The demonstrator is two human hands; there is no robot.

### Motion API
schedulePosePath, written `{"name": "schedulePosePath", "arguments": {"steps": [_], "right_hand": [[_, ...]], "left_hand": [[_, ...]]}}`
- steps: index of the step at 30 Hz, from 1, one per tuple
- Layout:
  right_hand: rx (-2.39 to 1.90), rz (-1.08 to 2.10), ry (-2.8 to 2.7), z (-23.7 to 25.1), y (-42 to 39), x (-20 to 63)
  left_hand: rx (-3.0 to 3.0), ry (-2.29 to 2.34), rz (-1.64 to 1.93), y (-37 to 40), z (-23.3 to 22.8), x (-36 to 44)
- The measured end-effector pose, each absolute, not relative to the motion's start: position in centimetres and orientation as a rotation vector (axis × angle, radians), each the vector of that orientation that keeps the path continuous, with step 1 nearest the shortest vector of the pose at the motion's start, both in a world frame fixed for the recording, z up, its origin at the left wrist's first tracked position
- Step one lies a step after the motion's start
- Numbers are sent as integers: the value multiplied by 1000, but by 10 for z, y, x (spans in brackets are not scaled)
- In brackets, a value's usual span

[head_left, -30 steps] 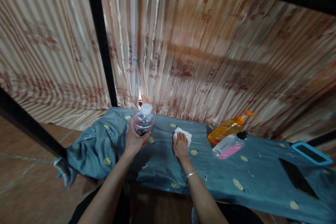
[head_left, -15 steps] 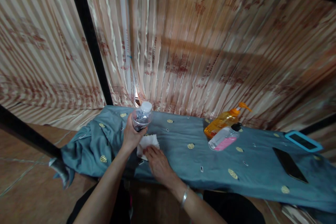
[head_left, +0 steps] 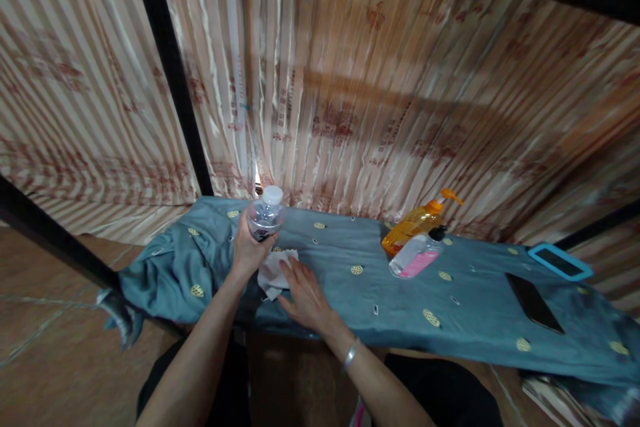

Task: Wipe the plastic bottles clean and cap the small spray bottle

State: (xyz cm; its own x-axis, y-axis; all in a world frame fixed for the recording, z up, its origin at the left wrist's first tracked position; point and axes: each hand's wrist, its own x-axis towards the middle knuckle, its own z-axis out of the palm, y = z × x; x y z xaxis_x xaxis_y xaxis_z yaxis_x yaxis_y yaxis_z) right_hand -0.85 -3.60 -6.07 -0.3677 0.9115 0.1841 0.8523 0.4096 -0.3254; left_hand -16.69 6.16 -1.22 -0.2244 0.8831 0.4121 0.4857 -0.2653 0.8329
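My left hand (head_left: 253, 248) is wrapped around a clear plastic bottle (head_left: 266, 219) with a white cap, held upright over the blue-green cloth cover. Part of the bottle's lower body is hidden behind my fingers. Just below it lies a crumpled white wipe or tissue (head_left: 273, 278), spread on the cover. My right hand (head_left: 306, 295), with a silver bangle at the wrist, rests flat at the wipe's right edge. Its fingers are stretched out, fingertips touching the wipe, and the thumb is apart.
An orange pump bottle (head_left: 413, 228) and a clear bottle with pink label and black cap (head_left: 416, 256) stand on the cover's right half. Further right lie a dark phone (head_left: 535, 303) and a blue-framed object (head_left: 560, 261). Black poles (head_left: 173, 73) and a striped curtain (head_left: 340, 80) border the back.
My right hand's fingers have straightened and spread on the wipe, which now shows more of its surface. My left hand keeps hold of the bottle. The view has shifted slightly.
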Motion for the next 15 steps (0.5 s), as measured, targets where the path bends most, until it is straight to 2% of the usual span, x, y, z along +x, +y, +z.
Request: {"name": "schedulePosePath", "arguments": {"steps": [4,10,15], "right_hand": [[-1532,290,-2356,-57,-13,-28],[-1743,242,-2091,-44,9,61],[-1760,365,-2117,-59,-32,77]], "left_hand": [[1636,1603,1480,62,-10,-169],[1581,1562,1483,64,-8,-165],[1601,1485,1458,70,-10,-149]]}}
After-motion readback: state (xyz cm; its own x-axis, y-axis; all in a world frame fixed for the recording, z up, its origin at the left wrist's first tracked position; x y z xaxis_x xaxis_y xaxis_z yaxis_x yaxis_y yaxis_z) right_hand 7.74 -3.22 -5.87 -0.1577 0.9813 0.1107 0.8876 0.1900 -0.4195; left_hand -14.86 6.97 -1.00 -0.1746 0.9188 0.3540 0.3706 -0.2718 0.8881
